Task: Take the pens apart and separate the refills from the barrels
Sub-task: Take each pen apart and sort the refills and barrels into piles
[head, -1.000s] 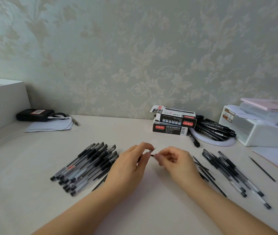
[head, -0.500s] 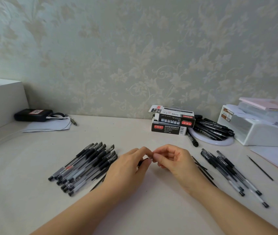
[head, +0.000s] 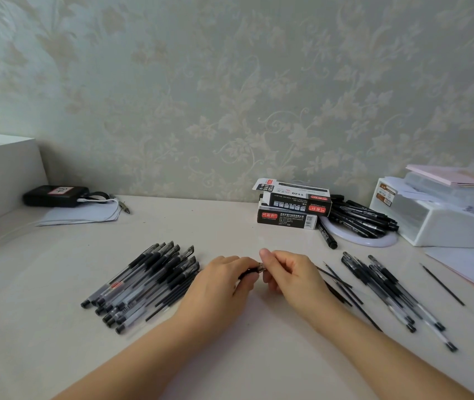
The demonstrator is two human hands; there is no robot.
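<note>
In the middle of the table (head: 259, 356), just between the two heaps, the person holds one pen (head: 251, 269) with both hands. The left hand (head: 218, 284) grips the dark body of the pen with curled fingers, and the right hand (head: 290, 272) pinches its tip end between thumb and forefinger, so both hands are closed on the same pen and almost touch each other. The step seems to be the unscrewing of the tip piece. The risk here is that this small piece slips from the pinch and rolls away among the loose refills (head: 342, 287) lying just beside the right wrist, or that a spring, if there is one, jumps out; the fingers hide most of the pen, so this cannot be checked. A sideways pull instead of a straight one may bend the thin refill. Also the left forearm is near the pile of whole pens (head: 146, 284), and a careless elbow can scatter them into the emptied barrels (head: 388, 287) on the right.
</note>
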